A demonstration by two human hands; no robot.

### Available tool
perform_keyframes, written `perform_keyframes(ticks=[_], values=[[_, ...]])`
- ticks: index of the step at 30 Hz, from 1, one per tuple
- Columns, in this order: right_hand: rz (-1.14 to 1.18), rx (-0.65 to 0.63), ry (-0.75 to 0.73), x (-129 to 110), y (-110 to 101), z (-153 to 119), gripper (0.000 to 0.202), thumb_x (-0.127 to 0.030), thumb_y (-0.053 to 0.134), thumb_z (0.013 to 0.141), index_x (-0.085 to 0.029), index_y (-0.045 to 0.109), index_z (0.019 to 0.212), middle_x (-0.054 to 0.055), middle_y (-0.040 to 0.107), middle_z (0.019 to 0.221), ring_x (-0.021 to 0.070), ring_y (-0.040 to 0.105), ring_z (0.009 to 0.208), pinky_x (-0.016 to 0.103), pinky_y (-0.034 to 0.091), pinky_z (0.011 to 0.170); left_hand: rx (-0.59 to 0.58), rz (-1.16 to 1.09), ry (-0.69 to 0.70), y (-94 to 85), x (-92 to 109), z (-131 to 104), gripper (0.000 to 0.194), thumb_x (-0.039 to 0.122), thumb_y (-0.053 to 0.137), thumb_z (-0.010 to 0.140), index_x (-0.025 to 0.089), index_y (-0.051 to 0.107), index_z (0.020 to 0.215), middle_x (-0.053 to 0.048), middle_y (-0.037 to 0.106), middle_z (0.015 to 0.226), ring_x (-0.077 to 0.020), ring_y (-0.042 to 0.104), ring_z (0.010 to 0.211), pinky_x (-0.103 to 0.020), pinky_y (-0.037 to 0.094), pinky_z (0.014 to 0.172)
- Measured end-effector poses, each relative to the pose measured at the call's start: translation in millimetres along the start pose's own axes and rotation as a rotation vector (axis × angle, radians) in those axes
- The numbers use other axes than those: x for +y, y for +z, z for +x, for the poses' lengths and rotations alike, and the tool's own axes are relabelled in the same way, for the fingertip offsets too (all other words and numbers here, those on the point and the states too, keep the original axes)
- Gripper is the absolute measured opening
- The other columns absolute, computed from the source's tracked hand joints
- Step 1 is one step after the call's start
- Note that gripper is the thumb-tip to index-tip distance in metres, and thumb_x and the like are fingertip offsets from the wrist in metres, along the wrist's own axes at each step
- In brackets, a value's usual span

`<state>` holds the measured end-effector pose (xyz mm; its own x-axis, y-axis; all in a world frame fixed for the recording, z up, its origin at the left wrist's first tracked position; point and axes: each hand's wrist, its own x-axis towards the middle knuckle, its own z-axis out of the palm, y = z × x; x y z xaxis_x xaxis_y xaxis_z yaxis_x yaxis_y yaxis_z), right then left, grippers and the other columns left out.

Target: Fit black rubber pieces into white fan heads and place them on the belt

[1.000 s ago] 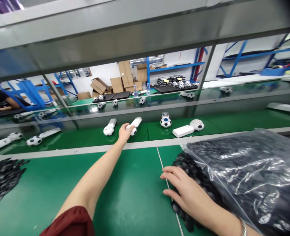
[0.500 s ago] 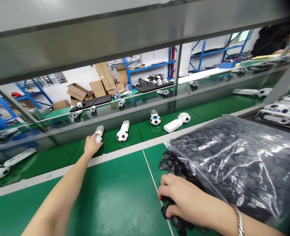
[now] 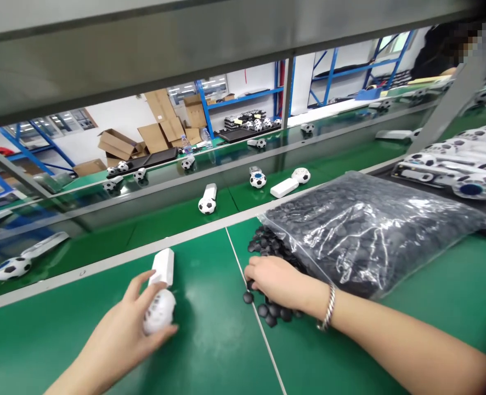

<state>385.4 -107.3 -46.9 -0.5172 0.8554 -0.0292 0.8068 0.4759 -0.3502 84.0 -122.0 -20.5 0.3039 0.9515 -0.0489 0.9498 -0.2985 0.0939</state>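
My left hand (image 3: pixel 122 323) is closed around the round, slotted head of a white ball-headed device (image 3: pixel 161 312), just over the green worktop. The device's blocky white handle points away from me. My right hand (image 3: pixel 280 282) is curled down on a heap of small black pieces (image 3: pixel 270 312), its fingertips pinching among them. Part of the heap is hidden under that hand. Beside it lies a large clear plastic bag (image 3: pixel 362 230) full of the same black pieces, its mouth toward the heap.
Beyond the worktop (image 3: pixel 202 323), a green conveyor (image 3: pixel 243 200) carries several white devices with football-patterned heads, such as this one (image 3: pixel 207 204). A black tray (image 3: pixel 436 184) of finished-looking devices stands at right. A metal beam (image 3: pixel 226 71) crosses overhead; a person sits far right.
My left hand has brought the white device from the conveyor back over the worktop. My right hand stays at the black pieces. The view has shifted slightly.
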Motion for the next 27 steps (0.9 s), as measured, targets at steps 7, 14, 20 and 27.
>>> perform_keyframes(ticks=[7,14,20,27], values=[[-0.066,0.007,-0.080,2,-2,0,0.009,-0.011,0.055,0.075,-0.017,0.058,0.082,0.004,0.061,0.087,0.0148,0.055,0.073,0.023,0.034,0.058,-0.037,0.128,0.410,-4.9,0,-2,0.068,0.004,0.047,0.062,0.037,0.043,0.122,-0.001,0.011,0.147,-0.0319,0.045,0.115,-0.042,0.046,0.083],[0.004,0.110,-0.124,-1,-4,4,0.021,-0.011,0.046,0.081,-0.019,0.059,0.095,0.004,0.064,0.082,0.0158,0.058,0.075,0.025,0.040,0.065,-0.117,0.036,0.462,2.1,40,27,0.054,0.058,0.058,0.066,0.018,0.051,0.102,-0.010,0.060,0.100,-0.0288,0.056,0.093,-0.048,0.040,0.087],[0.090,0.386,-0.099,8,5,8,0.024,-0.016,0.043,0.087,-0.013,0.060,0.104,0.009,0.061,0.094,0.0167,0.055,0.090,0.030,0.043,0.082,-0.061,-0.143,0.067,24.9,76,37,0.063,0.062,0.050,0.071,0.018,0.040,0.116,-0.011,0.058,0.107,-0.0305,0.058,0.090,-0.039,0.047,0.070],[0.243,0.492,-0.185,-3,0,5,0.018,-0.021,0.049,0.085,-0.019,0.066,0.090,0.005,0.059,0.083,0.0141,0.054,0.080,0.028,0.045,0.075,0.044,-0.239,0.091,33.6,75,36,0.070,0.049,0.060,0.068,0.025,0.032,0.128,-0.007,0.044,0.121,-0.0272,0.052,0.103,-0.039,0.046,0.081]])
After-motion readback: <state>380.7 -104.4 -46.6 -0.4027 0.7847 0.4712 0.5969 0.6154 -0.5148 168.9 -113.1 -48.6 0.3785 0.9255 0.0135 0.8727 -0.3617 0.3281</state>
